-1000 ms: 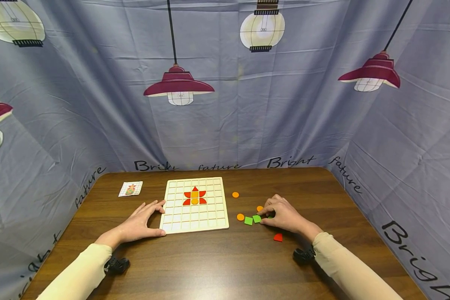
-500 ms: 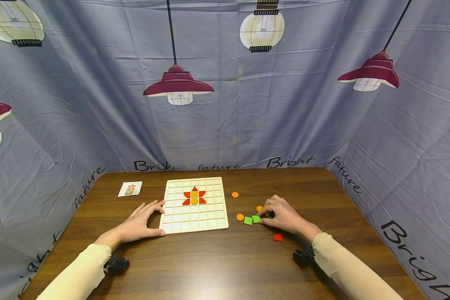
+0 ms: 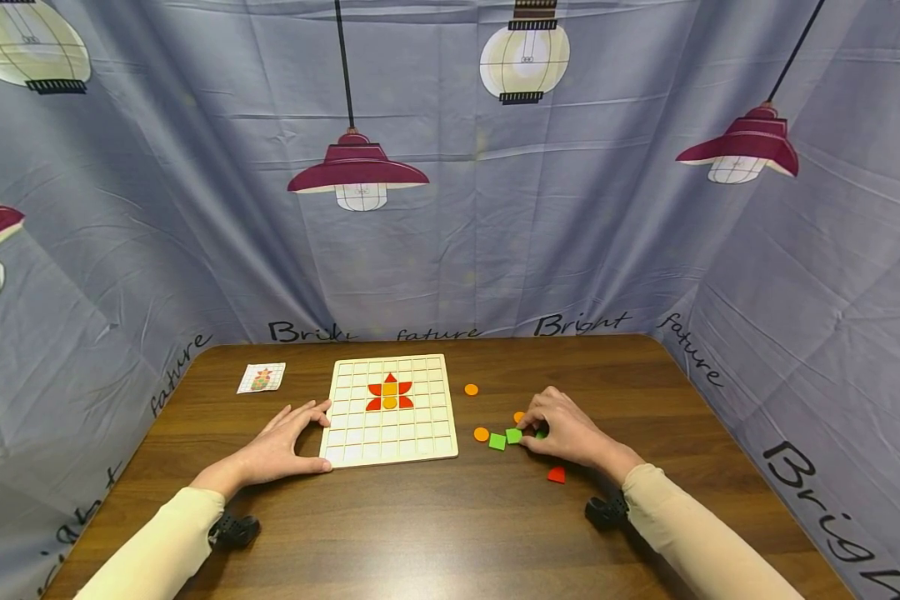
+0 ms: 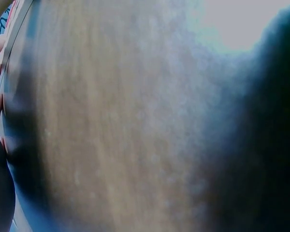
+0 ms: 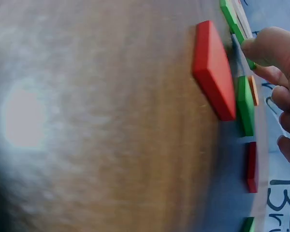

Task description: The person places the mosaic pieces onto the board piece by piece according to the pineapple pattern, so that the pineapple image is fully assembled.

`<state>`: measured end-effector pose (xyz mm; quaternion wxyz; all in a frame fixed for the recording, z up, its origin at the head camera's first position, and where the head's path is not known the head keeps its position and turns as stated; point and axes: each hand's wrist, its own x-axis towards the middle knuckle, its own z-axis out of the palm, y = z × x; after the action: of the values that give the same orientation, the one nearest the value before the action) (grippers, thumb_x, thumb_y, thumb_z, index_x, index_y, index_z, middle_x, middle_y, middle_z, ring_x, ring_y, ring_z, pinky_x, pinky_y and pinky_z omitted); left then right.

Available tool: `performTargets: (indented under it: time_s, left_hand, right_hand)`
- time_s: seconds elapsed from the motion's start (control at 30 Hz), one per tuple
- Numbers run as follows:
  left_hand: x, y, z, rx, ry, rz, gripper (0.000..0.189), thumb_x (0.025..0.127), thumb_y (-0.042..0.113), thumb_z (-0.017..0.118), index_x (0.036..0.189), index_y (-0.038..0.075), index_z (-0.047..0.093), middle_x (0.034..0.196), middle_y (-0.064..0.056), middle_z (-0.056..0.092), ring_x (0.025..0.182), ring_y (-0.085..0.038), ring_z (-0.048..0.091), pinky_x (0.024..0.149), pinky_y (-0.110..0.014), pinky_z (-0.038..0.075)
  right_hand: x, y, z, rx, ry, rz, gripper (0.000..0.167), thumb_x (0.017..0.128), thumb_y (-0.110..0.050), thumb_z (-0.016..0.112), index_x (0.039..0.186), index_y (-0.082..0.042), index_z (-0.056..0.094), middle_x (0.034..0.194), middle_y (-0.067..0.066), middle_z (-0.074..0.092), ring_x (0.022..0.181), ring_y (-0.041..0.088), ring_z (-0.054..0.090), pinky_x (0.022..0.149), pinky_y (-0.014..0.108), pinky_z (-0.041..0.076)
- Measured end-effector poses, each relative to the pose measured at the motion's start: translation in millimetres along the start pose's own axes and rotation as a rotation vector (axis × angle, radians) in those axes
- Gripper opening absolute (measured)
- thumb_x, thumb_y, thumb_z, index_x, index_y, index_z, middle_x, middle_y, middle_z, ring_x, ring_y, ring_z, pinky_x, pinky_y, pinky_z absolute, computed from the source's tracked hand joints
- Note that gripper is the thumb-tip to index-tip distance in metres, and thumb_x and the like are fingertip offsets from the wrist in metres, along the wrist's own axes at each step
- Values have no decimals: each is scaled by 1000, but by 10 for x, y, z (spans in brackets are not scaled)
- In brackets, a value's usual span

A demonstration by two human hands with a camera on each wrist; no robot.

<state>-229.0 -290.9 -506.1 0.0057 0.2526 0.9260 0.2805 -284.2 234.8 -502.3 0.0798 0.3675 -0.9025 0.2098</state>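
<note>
Thumb and fingers of my right hand [image 3: 566,429] pinch a green square tile [image 3: 513,436] on the right side of the brown table. A second green square tile [image 3: 497,442] lies just left of it. My left hand [image 3: 270,454] rests on the table, thumb and fingers spread and touching the left edge of a pale gridded board [image 3: 352,433]. Red and orange pieces [image 3: 390,393] form a flower-like figure on that board. In the right wrist view the right thumb and finger meet at the green tile; the left wrist view is mostly blurred table.
Orange discs [image 3: 471,389] lie right of the board, one partly behind the right hand. A red quarter-round piece [image 3: 557,475] sits nearer the person. Further green [image 5: 245,106] and dark red [image 5: 252,166] pieces stand beyond the right hand. A printed pattern card [image 3: 262,377] lies back left.
The right fingers have shifted slightly, and the green square tile at their tips has tilted and risen a little. The left hand and board have stayed put.
</note>
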Motion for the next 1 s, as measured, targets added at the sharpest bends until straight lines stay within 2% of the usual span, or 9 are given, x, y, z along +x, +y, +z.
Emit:
performTargets:
  time_s: [0.23,0.43,0.6,0.73,1.0]
  left_hand:
    - [-15,11,-5,2,-5,-8,60,81,57,80,120,18,55,160,-13,40,149,-42,29,119,-68,9]
    - [-21,6,-11,11,-7,-18,60,81,57,81,119,19,56,160,-12,40,149,-42,29,120,-67,9]
    - [-22,-2,-8,3,-3,-10,61,81,57,81,121,18,55,161,-13,39,149,-42,29,119,-67,8]
    - [-17,-10,-3,-3,-6,-8,62,81,57,81,122,18,55,161,-13,39,150,-42,29,120,-67,8]
    - [0,-20,-1,-5,-9,-11,60,82,58,80,121,19,55,161,-14,39,149,-43,29,119,-67,8]
  right_hand:
    - [158,-68,-46,17,33,-8,18,80,-30,86,95,-26,77,86,-15,58,87,8,43,75,29,40]
    - [492,-285,0,50,68,-37,15,84,-31,82,97,-26,77,84,-15,55,87,8,42,75,30,40]
    - [855,-520,127,61,80,-73,14,84,-32,82,95,-25,77,84,-11,57,87,10,42,76,31,40]
    - [1104,-691,267,55,59,-77,16,84,-32,81,97,-23,78,85,-6,60,90,12,44,80,33,40]
    - [1408,-941,590,18,0,-38,14,86,-35,77,95,-25,79,88,-14,60,93,11,46,85,31,42]
